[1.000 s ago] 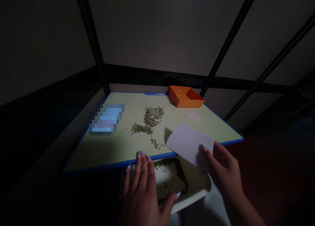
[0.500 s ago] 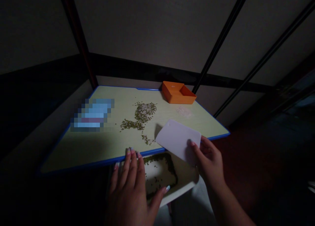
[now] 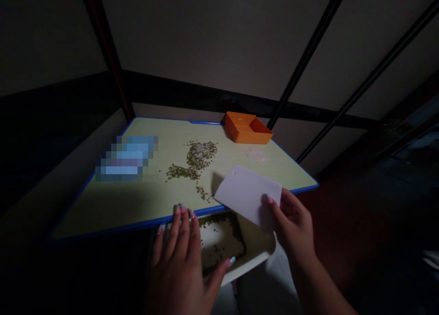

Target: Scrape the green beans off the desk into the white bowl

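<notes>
My right hand (image 3: 295,223) grips a flat white plastic scraper (image 3: 247,192) by its near right end, thumb on top. The scraper slants over the table's near edge, its far left corner close to a thin trail of small green beans (image 3: 203,194). My left hand (image 3: 183,255) is stretched out, fingertips at the blue edge and thumb apart, over the left part of a white tray (image 3: 255,260). Green beans line the inside of that tray, below the tabletop. A larger patch of green beans mixed with pale grains (image 3: 201,155) lies mid-table.
An orange open box (image 3: 252,136) stands at the table's back right. Before it lies a thin patch of whitish grains (image 3: 255,154). A blurred-out bluish item (image 3: 128,157) is on the left of the pale, blue-rimmed table (image 3: 113,205). Dark-striped panels (image 3: 206,40) rise behind.
The scraper has shifted very slightly left at its far corner. Both hands stay nearly where they were, and the view has moved a little.
</notes>
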The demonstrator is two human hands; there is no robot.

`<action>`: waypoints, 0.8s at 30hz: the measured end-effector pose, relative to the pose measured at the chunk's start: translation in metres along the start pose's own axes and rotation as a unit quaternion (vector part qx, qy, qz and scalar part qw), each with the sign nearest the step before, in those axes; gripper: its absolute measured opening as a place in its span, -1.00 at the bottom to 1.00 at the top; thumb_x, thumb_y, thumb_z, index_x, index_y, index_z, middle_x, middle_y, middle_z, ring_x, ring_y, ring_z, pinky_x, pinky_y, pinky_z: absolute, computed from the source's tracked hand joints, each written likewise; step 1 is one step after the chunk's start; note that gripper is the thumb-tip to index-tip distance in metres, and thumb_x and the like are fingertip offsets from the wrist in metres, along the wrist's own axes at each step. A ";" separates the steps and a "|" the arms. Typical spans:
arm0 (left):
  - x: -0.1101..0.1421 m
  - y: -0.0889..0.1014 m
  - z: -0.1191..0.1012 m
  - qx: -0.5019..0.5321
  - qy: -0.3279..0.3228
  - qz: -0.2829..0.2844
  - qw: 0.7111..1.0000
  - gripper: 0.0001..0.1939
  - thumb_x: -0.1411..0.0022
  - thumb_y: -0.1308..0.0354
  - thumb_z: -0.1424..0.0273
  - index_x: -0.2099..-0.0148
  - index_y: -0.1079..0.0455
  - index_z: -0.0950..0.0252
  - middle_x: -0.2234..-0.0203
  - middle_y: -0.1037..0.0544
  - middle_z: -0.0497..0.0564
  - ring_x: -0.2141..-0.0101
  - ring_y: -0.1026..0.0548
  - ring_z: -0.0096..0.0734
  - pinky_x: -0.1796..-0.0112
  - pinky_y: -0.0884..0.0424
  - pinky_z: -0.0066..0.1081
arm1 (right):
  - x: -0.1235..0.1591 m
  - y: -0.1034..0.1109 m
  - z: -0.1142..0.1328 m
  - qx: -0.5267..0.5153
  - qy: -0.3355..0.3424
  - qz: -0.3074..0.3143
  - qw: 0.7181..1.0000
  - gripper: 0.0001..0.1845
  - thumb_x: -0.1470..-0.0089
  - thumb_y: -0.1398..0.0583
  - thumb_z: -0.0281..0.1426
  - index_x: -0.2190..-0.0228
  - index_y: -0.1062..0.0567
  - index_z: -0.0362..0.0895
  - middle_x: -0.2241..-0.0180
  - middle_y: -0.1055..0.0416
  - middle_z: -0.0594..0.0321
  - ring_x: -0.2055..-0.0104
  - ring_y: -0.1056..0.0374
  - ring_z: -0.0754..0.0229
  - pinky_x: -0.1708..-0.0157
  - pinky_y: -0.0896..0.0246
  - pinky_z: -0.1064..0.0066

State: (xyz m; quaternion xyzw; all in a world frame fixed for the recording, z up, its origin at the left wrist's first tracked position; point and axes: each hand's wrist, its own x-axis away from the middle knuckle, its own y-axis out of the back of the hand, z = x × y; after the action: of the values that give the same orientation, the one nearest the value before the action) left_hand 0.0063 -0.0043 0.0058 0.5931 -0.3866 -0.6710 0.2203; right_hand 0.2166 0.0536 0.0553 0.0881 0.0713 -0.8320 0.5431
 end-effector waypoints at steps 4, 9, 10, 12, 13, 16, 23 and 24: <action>0.000 -0.001 0.001 0.002 0.004 -0.004 1.000 -0.11 -0.28 0.08 -0.08 -0.33 -0.07 0.63 -0.24 -0.31 0.51 -0.26 -0.25 0.19 -0.15 -0.13 0.06 | 0.000 0.002 0.001 0.013 0.018 -0.003 1.000 -0.62 0.13 -0.42 -0.17 0.29 -0.60 -0.12 0.37 -0.64 0.12 0.47 -0.51 0.16 0.48 -0.47 0.37; -0.001 0.002 0.001 -0.003 -0.009 -0.001 1.000 -0.14 -0.28 0.05 -0.03 -0.31 -0.11 0.65 -0.24 -0.31 0.52 -0.26 -0.26 0.20 -0.15 -0.12 0.04 | 0.008 0.008 -0.005 0.067 0.085 -0.005 0.994 -0.70 0.02 -0.37 -0.17 0.30 -0.60 -0.11 0.39 -0.63 0.14 0.46 -0.52 0.15 0.52 -0.45 0.42; -0.001 0.002 0.000 -0.003 -0.011 -0.002 1.000 -0.15 -0.28 0.05 -0.03 -0.29 -0.13 0.66 -0.23 -0.31 0.53 -0.25 -0.26 0.20 -0.15 -0.12 0.03 | 0.012 0.011 -0.008 0.098 0.116 -0.001 0.988 -0.75 -0.02 -0.35 -0.19 0.31 -0.61 -0.10 0.40 -0.63 0.15 0.47 -0.52 0.15 0.52 -0.46 0.42; -0.002 0.003 -0.001 -0.002 -0.009 -0.004 1.000 -0.15 -0.29 0.06 -0.05 -0.27 -0.16 0.66 -0.23 -0.32 0.52 -0.25 -0.27 0.20 -0.15 -0.11 0.03 | 0.018 0.018 -0.011 0.178 0.214 0.019 0.960 -0.86 -0.06 -0.32 -0.27 0.32 -0.62 -0.06 0.40 -0.63 0.16 0.47 -0.53 0.14 0.48 -0.48 0.40; -0.002 0.004 -0.001 0.000 -0.006 -0.004 1.000 -0.16 -0.29 0.06 -0.05 -0.27 -0.17 0.65 -0.23 -0.32 0.52 -0.25 -0.27 0.20 -0.15 -0.10 0.03 | 0.021 0.021 -0.012 0.214 0.275 0.033 0.937 -0.88 -0.06 -0.32 -0.33 0.30 -0.63 -0.03 0.40 -0.64 0.17 0.46 -0.54 0.13 0.44 -0.51 0.38; -0.003 0.004 -0.002 0.004 -0.002 -0.004 1.000 -0.17 -0.30 0.08 -0.03 -0.26 -0.17 0.65 -0.23 -0.32 0.53 -0.25 -0.26 0.21 -0.16 -0.09 0.04 | 0.026 0.024 -0.008 0.263 0.439 0.109 0.852 -0.71 -0.07 -0.27 -0.49 0.17 -0.62 0.03 0.34 -0.66 0.20 0.42 -0.59 0.13 0.37 -0.56 0.38; -0.004 0.004 0.000 0.010 -0.006 -0.003 1.000 -0.24 -0.29 0.06 -0.01 -0.20 -0.24 0.63 -0.19 -0.37 0.52 -0.23 -0.27 0.22 -0.13 -0.12 0.06 | 0.027 0.016 0.001 0.256 0.535 0.228 0.772 -0.56 -0.21 -0.10 -0.59 -0.09 -0.44 -0.09 0.22 -0.66 0.11 0.17 -0.61 0.13 0.25 -0.58 0.36; -0.005 0.004 0.000 0.011 -0.008 -0.002 1.000 -0.24 -0.29 0.06 -0.01 -0.18 -0.26 0.62 -0.18 -0.38 0.52 -0.23 -0.27 0.23 -0.13 -0.13 0.07 | 0.027 0.015 0.001 0.257 0.544 0.236 0.763 -0.61 -0.24 -0.09 -0.57 -0.06 -0.45 -0.13 0.22 -0.66 0.07 0.16 -0.61 0.12 0.25 -0.58 0.36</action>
State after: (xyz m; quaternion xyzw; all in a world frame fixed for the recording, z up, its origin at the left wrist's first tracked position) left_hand 0.0067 -0.0031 0.0118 0.5906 -0.3944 -0.6723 0.2091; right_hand 0.2195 0.0233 0.0500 0.6767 0.1153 -0.4768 0.5491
